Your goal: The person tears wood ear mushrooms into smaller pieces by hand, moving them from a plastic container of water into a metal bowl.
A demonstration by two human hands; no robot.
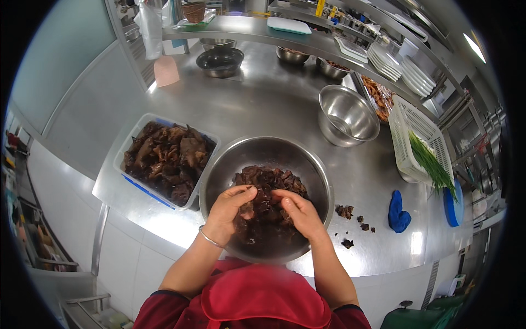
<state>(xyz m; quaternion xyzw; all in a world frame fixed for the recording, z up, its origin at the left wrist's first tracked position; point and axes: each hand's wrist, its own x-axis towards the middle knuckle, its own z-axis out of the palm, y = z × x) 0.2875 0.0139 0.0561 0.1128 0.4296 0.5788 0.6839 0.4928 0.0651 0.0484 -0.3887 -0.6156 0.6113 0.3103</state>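
A large stainless-steel mixing bowl point(318, 174) stands before me at the table's front edge, with torn pieces of dark wood ear fungus point(289, 181) inside. Over it, my left hand point(226, 209) pinches a wet brown wood ear piece point(263, 201) between thumb and fingers. My right hand point(303, 214) grips the same floppy piece from the other side, its fingertips partly hidden by the fungus. To the left of the bowl, a clear plastic tub point(119, 162) with blue clips is heaped with larger whole wood ears point(164, 156).
Dark scraps point(345, 211) and a blue cloth point(397, 214) lie to the right on the steel table point(267, 103). Behind them are a smaller steel bowl point(349, 117) and a white basket point(419, 123) with green chives. An overhead shelf point(242, 29) crosses the back.
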